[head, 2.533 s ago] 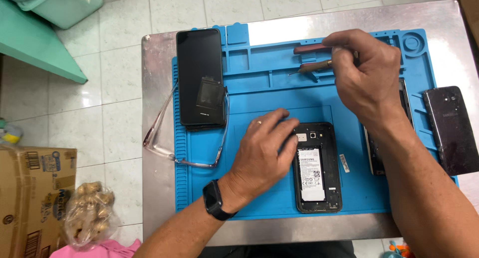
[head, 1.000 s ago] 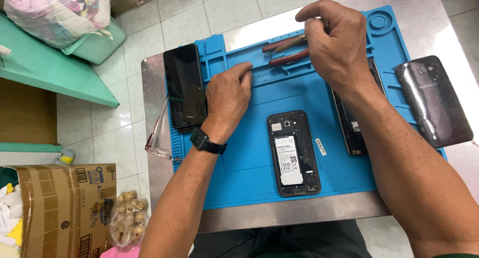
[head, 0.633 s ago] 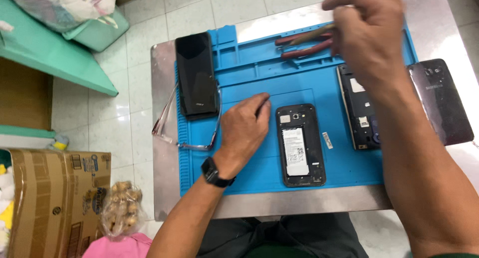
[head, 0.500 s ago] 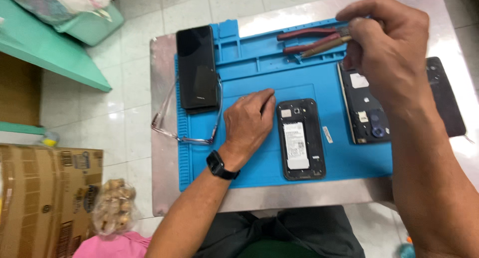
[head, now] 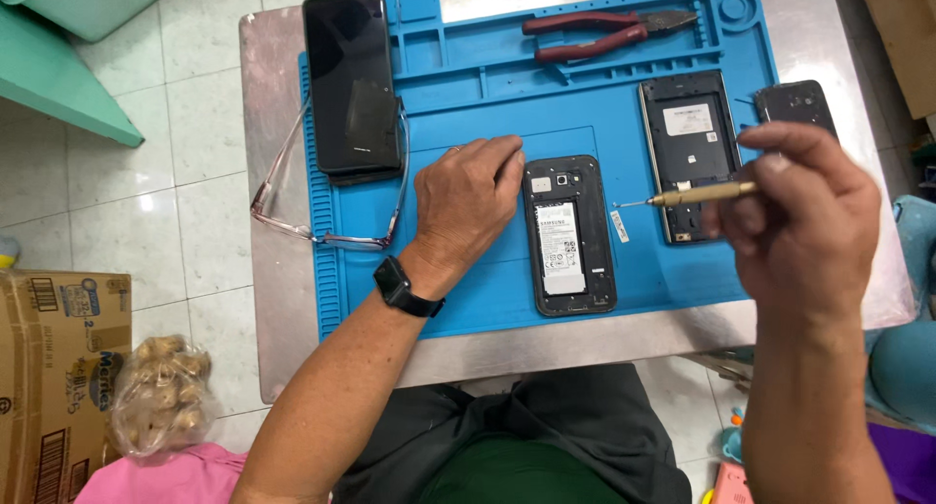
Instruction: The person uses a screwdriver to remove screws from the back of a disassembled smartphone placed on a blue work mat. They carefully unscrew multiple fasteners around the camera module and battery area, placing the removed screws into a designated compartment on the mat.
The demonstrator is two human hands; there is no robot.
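Head camera: the left hand [head: 466,194] lies flat on the blue silicone work mat [head: 468,104], fingertips steadying the opened black phone [head: 570,234], whose back cover is off and battery exposed. The right hand [head: 795,226] pinches a slim brass-handled screwdriver [head: 697,194], tip just beside the phone. Disassembly looks under way; the battery remains seated.

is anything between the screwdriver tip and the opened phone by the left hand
Nothing visible. The screwdriver in the right hand points its tip across bare blue mat toward the opened phone; only a small white strip lies just below the tip.
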